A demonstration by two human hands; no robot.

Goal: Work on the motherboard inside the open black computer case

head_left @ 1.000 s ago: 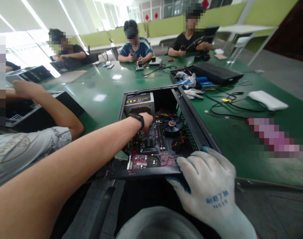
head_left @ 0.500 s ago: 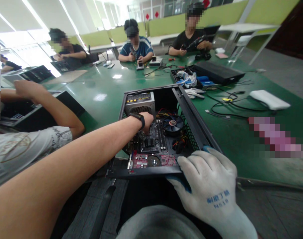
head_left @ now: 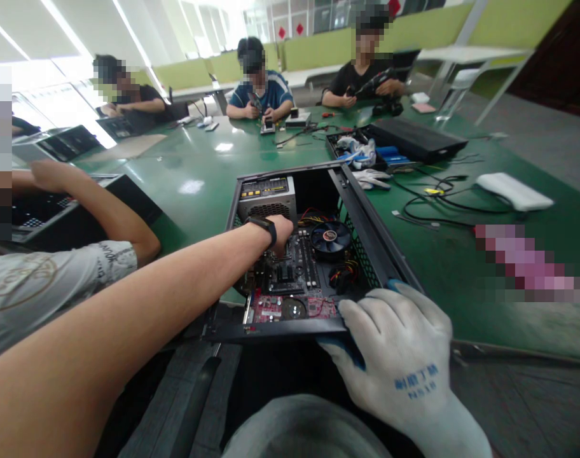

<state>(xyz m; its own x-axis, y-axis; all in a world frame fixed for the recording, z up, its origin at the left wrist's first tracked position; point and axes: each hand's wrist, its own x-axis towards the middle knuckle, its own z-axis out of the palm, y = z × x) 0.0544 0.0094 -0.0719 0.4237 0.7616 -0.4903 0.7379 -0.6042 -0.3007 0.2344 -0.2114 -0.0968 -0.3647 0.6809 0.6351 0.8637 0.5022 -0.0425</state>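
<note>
An open black computer case (head_left: 290, 328) lies in front of me, partly over the table edge. My right hand (head_left: 399, 350), in a white glove with blue palm, grips its near right corner, thumb below the rim. My bare left hand (head_left: 283, 230), with a black wristband (head_left: 267, 230), reaches inside over the motherboard (head_left: 290, 270). Its fingers are curled downward and what they hold, if anything, is hidden. Beside that hand sits the power supply (head_left: 271, 205). A black fan (head_left: 330, 239) lies to its right, and a red circuit card (head_left: 271, 306) is along the near side.
Across the green table (head_left: 194, 162) several people are handling parts. At the left, a co-worker's arm (head_left: 103, 207) is over another black case (head_left: 140, 207). To the right are gloves (head_left: 361, 152), black cables (head_left: 414, 203), a white pouch (head_left: 514, 192) and a black box (head_left: 416, 140).
My hands and the case hold nearly the same positions. The co-worker's arm at the left has shifted slightly.
</note>
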